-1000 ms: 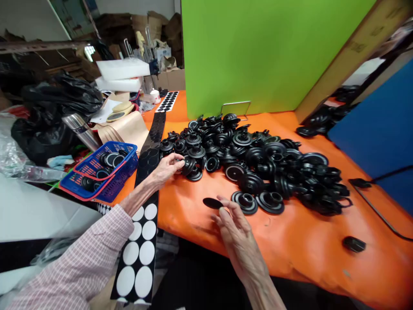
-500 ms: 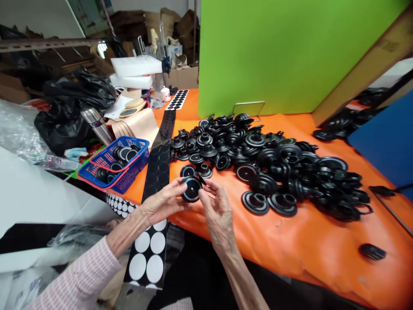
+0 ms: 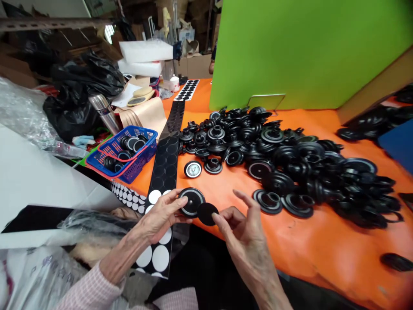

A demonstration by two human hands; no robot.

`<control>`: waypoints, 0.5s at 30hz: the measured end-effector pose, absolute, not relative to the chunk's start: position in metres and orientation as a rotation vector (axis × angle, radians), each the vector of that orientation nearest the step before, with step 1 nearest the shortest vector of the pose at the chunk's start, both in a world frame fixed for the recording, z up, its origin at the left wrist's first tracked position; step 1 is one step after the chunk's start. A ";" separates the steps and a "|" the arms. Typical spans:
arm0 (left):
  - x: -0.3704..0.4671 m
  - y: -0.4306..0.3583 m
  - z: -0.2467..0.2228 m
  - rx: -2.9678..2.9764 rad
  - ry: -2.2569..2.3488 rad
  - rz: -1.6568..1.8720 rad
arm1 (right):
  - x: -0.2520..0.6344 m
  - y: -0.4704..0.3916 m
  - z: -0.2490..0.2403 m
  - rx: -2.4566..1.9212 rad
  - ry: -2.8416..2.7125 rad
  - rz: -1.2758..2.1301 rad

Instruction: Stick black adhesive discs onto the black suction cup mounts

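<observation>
The left hand (image 3: 161,214) clamps its fingers on a round black part (image 3: 192,199); the right hand (image 3: 247,234) pinches a thin black disc (image 3: 206,214) by its edge, just beside that part, contact hard to tell; so slight a hold could let the disc twist or drop; beyond the fingers, an orange table cover (image 3: 222,185) bears a heap of black parts (image 3: 285,157), a green panel (image 3: 300,47) behind it.

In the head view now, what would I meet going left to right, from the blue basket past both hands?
Blue basket, left hand, round black part, thin black disc, right hand, loose black piece.
</observation>
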State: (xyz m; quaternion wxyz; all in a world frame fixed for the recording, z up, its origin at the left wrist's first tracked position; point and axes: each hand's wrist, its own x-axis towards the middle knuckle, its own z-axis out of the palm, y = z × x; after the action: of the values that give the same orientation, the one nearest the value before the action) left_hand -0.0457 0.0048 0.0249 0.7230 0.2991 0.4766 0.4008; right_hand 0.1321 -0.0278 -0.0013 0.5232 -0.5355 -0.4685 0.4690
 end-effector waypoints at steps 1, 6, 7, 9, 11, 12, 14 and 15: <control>-0.046 0.004 0.026 0.664 1.047 0.886 | 0.131 -0.028 0.001 -1.268 -1.088 1.170; -0.046 0.000 0.026 0.694 1.061 0.908 | 0.135 -0.030 0.009 -1.238 -0.903 1.436; -0.045 -0.001 0.025 0.696 1.057 0.914 | 0.136 -0.030 0.008 -1.220 -0.848 1.468; -0.045 -0.002 0.023 0.692 1.039 0.921 | 0.137 -0.029 0.005 -1.198 -0.759 1.477; -0.045 -0.003 0.023 0.694 1.013 0.919 | 0.135 -0.029 0.001 -1.201 -0.738 1.430; -0.045 -0.003 0.022 0.696 1.001 0.917 | 0.133 -0.028 -0.001 -1.209 -0.751 1.402; -0.044 -0.003 0.023 0.696 0.983 0.909 | 0.127 -0.027 -0.005 -1.223 -0.801 1.360; -0.044 -0.004 0.024 0.692 0.979 0.906 | 0.124 -0.027 -0.006 -1.229 -0.825 1.343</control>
State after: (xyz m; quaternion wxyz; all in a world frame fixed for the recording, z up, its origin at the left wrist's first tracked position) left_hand -0.0440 -0.0035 0.0239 0.7310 0.3142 0.4446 0.4114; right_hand 0.1239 -0.0269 -0.0063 0.5407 -0.5173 -0.3473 0.5652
